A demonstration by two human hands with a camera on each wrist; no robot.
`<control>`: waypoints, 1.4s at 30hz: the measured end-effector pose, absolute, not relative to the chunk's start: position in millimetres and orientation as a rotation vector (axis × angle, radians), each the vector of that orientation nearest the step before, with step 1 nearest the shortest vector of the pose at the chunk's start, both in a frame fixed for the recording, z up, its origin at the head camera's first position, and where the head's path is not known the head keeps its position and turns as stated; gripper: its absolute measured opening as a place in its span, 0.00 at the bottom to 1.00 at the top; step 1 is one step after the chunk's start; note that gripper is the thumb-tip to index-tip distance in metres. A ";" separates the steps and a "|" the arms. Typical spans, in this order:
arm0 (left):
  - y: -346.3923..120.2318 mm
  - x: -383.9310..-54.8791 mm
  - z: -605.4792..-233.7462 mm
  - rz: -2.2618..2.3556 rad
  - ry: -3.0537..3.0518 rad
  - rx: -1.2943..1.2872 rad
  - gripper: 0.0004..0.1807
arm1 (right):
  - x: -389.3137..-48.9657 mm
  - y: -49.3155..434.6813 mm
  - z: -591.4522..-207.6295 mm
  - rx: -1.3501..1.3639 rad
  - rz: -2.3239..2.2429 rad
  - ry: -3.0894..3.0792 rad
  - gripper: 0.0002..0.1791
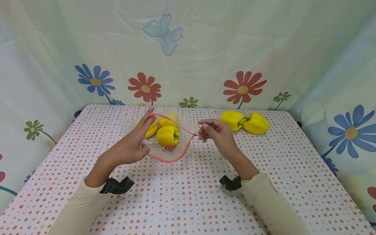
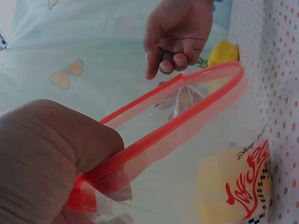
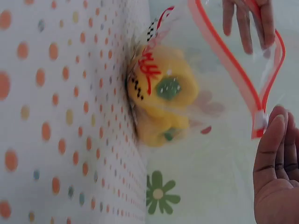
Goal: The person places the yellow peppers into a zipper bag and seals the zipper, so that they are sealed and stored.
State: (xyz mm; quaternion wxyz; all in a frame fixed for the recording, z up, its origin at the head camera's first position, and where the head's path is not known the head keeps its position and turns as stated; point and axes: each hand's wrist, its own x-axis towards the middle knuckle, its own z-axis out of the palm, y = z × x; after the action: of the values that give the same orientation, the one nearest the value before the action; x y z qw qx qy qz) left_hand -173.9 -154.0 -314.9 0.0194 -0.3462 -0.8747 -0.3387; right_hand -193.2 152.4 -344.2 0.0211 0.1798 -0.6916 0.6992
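While the left hand (image 1: pixel 127 148), fingers straight, spreads the mouth of a red-rimmed bag (image 1: pixel 167 161) over there, the right hand (image 1: pixel 218 136), loosely bent and gripping nothing, hangs just beside its opposite corner, a yellow pepper (image 1: pixel 166 135) lying inside.

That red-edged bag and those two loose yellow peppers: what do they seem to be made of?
The bag looks like thin, clear plastic film: its yellow contents show through. Its red edge seems to be smooth, thicker plastic, evenly coloured. The loose peppers have smooth, bright, slightly glossy surfaces and green stems; they could be real or moulded imitations; I cannot tell.
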 end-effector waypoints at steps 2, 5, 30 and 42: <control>-154.2 -174.0 -315.1 -1.049 -2.714 -1.068 0.51 | -194.9 159.2 -346.3 0.520 2.120 -2.161 0.15; -154.4 -174.3 -315.1 -1.065 -2.712 -1.068 0.50 | -197.8 169.9 -349.9 0.442 2.033 -2.203 0.16; -154.5 -176.2 -315.0 -1.096 -2.728 -1.066 0.50 | -264.6 281.4 -422.6 -0.162 1.643 -2.220 0.28; -153.7 -175.0 -315.7 -1.107 -2.742 -1.064 0.51 | -276.1 292.1 -433.7 -0.200 1.605 -2.330 0.32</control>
State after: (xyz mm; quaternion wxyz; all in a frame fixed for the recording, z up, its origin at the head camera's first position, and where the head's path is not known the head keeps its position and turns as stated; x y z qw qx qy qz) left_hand -175.0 -153.7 -315.7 -0.0005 -0.3386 -0.8725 -0.3524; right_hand -276.1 292.1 -433.7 0.1521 -0.0697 -0.8118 0.5594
